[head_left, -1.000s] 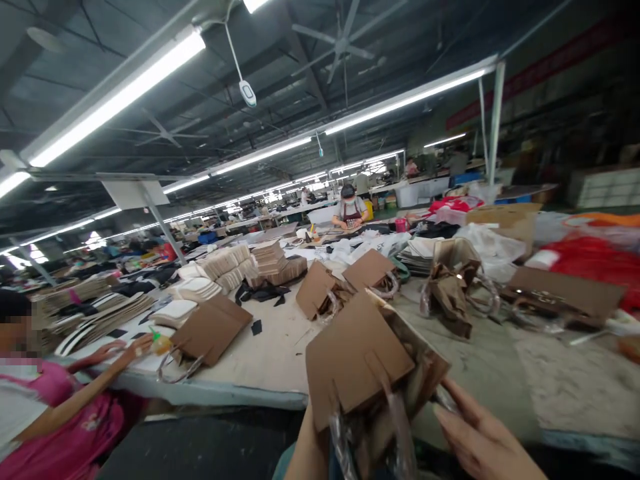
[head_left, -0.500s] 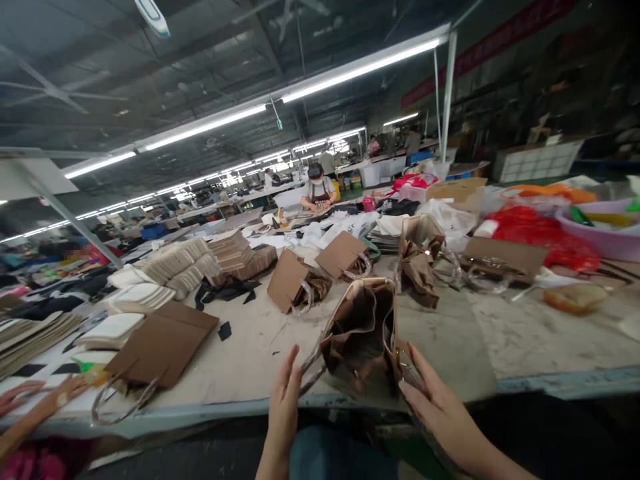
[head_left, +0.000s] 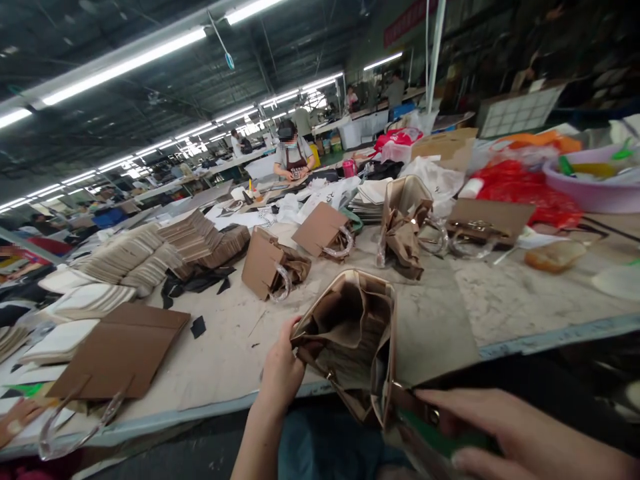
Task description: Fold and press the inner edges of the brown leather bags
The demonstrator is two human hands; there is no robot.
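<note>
A brown handbag (head_left: 345, 333) tilts over the table's near edge, its mouth open towards me and its creased lining showing. My left hand (head_left: 285, 363) grips the bag's left rim, fingers partly hidden behind it. On the other side, my right hand (head_left: 515, 427) is at the bag's brown flap with metal fittings, fingers over it and thumb below; the exact hold is blurred. Beyond lie more brown handbags: one with a plastic-wrapped handle (head_left: 273, 267), another just behind it (head_left: 323, 230), and an upright open one (head_left: 405, 227).
A large brown bag (head_left: 120, 350) lies left, near a co-worker's hand (head_left: 20, 420). Stacks of pale panels (head_left: 130, 257) and black scraps (head_left: 197, 327) are on the table (head_left: 210, 373). At right are a flat-lying bag (head_left: 490, 220), red plastic (head_left: 520, 193) and a lilac basin (head_left: 595, 187).
My left hand has moved from beside the bag to its left rim. The right hand has shifted right and down. The bag's mouth has tipped further towards me, and the view has turned.
</note>
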